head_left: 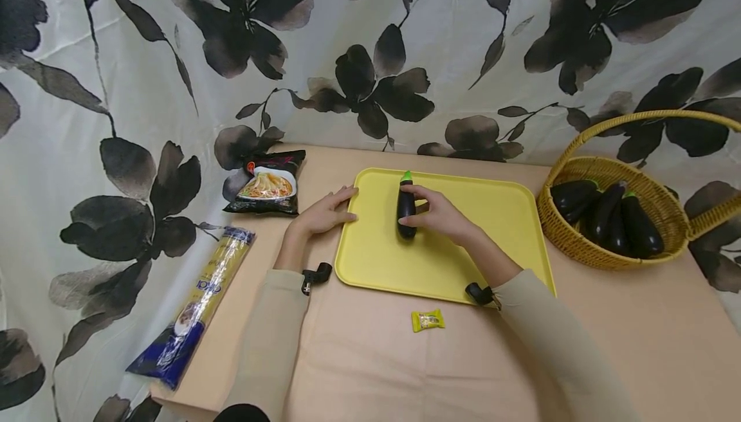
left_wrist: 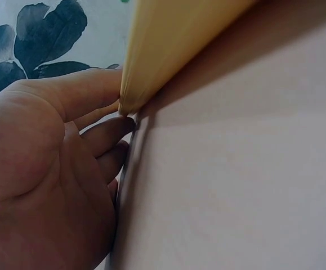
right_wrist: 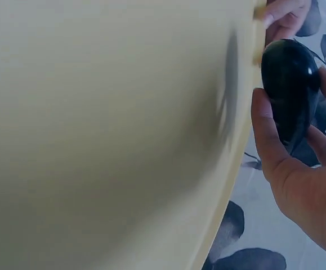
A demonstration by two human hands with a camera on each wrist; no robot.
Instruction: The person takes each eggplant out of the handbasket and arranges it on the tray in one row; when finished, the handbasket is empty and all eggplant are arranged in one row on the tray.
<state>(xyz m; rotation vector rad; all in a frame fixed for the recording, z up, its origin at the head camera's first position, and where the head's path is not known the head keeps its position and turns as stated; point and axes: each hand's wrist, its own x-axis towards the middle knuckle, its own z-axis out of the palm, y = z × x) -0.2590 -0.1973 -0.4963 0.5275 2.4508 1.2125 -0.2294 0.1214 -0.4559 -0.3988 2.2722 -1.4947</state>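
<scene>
My right hand (head_left: 435,211) holds a dark purple eggplant (head_left: 406,206) between thumb and fingers, over the left half of a yellow tray (head_left: 475,242). The eggplant's green stem end points to the back. In the right wrist view, the eggplant (right_wrist: 289,90) hangs above the tray's surface, with a shadow beneath it. At the tray's left edge lies my left hand (head_left: 325,211), its fingertips right at the rim. The left wrist view shows the thumb against the tray's outer wall (left_wrist: 168,39) and the other fingers low, beside the tabletop.
A wicker basket (head_left: 552,216) with several eggplants (head_left: 639,226) stands to the right of the tray. A small yellow packet (head_left: 428,320) lies in front. On the left are a black noodle packet (head_left: 266,184) and a long pasta bag (head_left: 197,306). A floral curtain (head_left: 463,42) hangs behind.
</scene>
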